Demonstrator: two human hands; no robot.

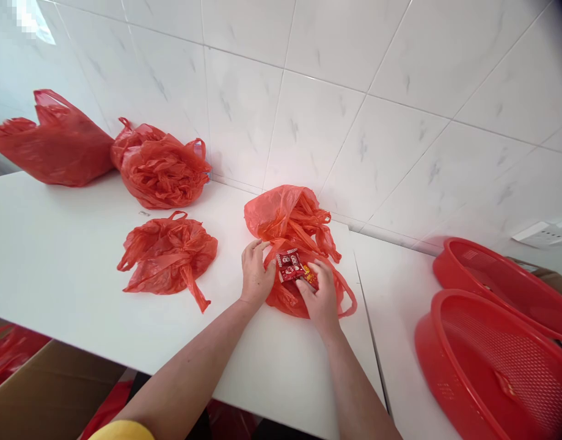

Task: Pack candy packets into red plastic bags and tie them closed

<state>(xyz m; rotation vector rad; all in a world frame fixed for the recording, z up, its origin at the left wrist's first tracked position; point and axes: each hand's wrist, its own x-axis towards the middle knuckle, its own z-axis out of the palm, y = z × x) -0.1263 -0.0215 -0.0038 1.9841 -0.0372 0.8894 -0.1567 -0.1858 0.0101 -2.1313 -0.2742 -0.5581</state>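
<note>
On the white table, a red plastic bag [285, 299] lies spread, its mouth turned up toward me. Two small red packets sit at its mouth: a dark red one with white print [290, 264] and a red one with gold print [310, 276]. My left hand [257, 272] is at the bag's left edge, with the thin plastic between thumb and fingers. From the right, my right hand [321, 292] closes its thumb and fingers around the gold-printed packet. Another red bag [285, 211], crumpled, lies just behind, touching the first.
To the left lies a crumpled red bag [171, 256]. Two fuller red bags, a rounded one [162, 165] and a larger one [70, 146], stand against the tiled wall. Red plastic baskets [450, 360] occupy the right side. A cardboard box [47, 391] is below the table's front edge.
</note>
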